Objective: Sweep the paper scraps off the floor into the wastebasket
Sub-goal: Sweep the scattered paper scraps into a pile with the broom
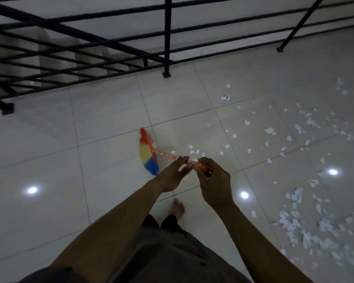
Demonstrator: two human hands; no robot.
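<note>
A broom with an orange handle and red, yellow and blue bristles (146, 153) points away from me, its head low over the tiled floor. My right hand (214, 180) grips the near end of the handle. My left hand (175, 172) touches the handle just ahead of it, fingers mostly straight. White paper scraps (298, 223) lie scattered over the tiles to the right, thickest at the lower right, with a few small ones (193, 150) beside the handle. No wastebasket is in view.
A black metal railing (167, 35) runs along the far edge of the floor, with stairs (55, 56) going down behind it at the left. My bare foot (178, 208) stands on the tiles below my hands. Ceiling lights reflect off the glossy floor (49, 160).
</note>
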